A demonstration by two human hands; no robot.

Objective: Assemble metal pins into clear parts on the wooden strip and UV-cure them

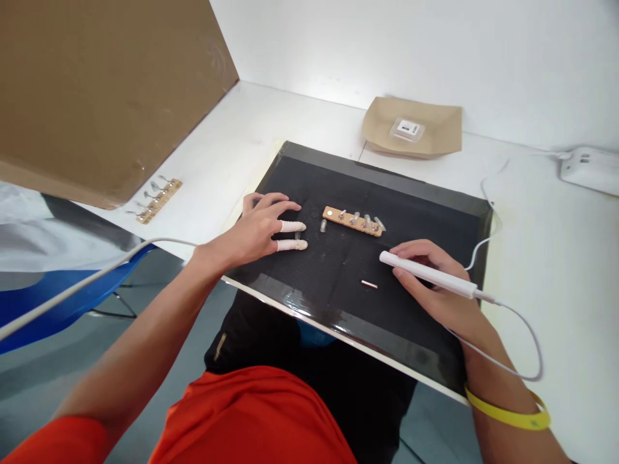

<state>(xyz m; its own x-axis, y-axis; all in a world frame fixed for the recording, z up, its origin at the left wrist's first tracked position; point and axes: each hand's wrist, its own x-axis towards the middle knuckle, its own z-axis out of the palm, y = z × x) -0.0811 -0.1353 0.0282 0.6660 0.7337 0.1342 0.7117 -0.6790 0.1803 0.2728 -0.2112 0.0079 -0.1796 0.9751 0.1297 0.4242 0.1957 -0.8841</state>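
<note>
My left hand [264,227] rests on the black mat [338,296], fingers spread, with white finger cots on two fingertips that point at a small brown strip board [352,221] carrying several little metal parts. One loose metal part [323,225] lies just left of the board. My right hand [430,283] grips a white pen-shaped corded tool [425,273], its tip pointing left. A tiny copper-coloured piece [369,284] lies on the mat below the tool's tip.
A second strip board with metal parts [157,201] lies on the white table at the left. A cardboard sheet [106,90] leans at the upper left. A brown paper tray [425,138] holds a small clear packet. A white power strip [590,169] sits at the far right.
</note>
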